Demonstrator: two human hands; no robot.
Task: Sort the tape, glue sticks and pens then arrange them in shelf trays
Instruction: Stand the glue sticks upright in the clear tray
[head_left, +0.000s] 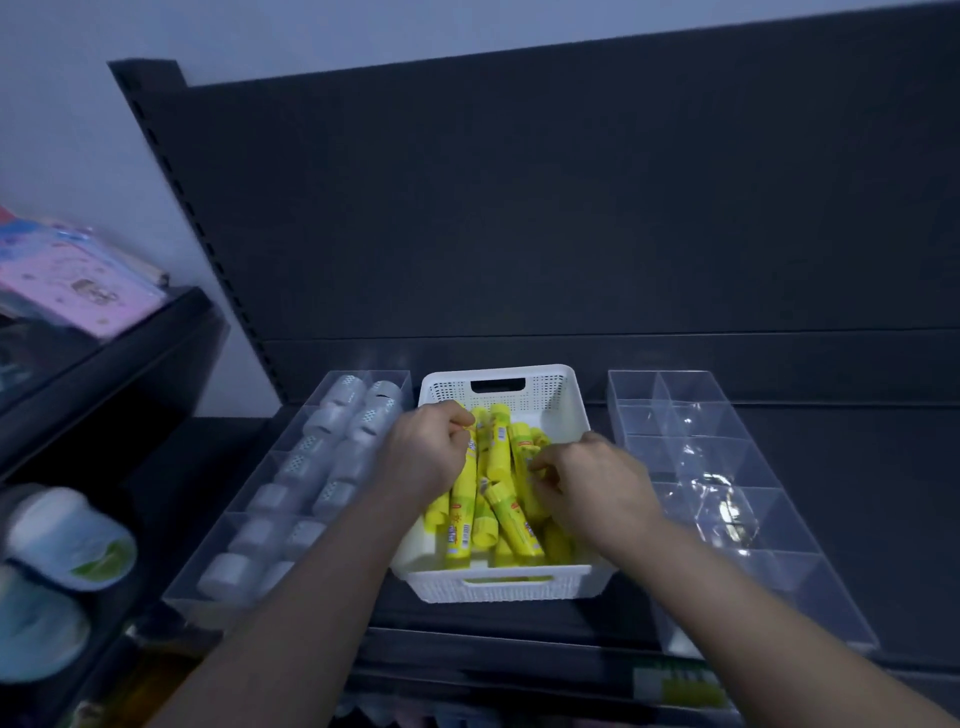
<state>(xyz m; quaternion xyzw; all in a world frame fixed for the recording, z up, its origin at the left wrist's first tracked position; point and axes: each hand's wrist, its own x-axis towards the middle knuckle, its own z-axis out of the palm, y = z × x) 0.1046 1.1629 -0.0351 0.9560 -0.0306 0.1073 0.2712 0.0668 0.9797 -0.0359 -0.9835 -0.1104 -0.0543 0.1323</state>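
- The yellow glue sticks (498, 467) lie heaped inside the white basket (498, 584), most of them pointing lengthwise front to back and a few slanting across the others; their labels are too blurred to read.
- The left hand (426, 452) is in the basket's far left corner, its grip curled tight around the top of a glue stick; the fingertips are folded under and hidden.
- The right hand (587, 483) is at the basket's right side, its grip curled in and pinching at the glue sticks there; exactly which stick it holds is hard to make out.
- Both forearms cross the basket's near rim and cover its front corners.
- Just left of the basket stands a clear divided tray (208, 545) holding two rows of pale tape rolls (332, 457), softened by motion blur.
- Just right of the basket stands a second clear tray (769, 519) with dividers; glare on its plastic obscures the middle compartments.
- Basket and trays sit on a dark shelf (857, 467) with a dark back panel (519, 208) behind the basket.
- Far left of the basket, pink packets (78, 291) and blurry white containers (67, 535) are cut off by the frame edge.
- Below the basket, a yellow-green item (680, 686) shows only partly.
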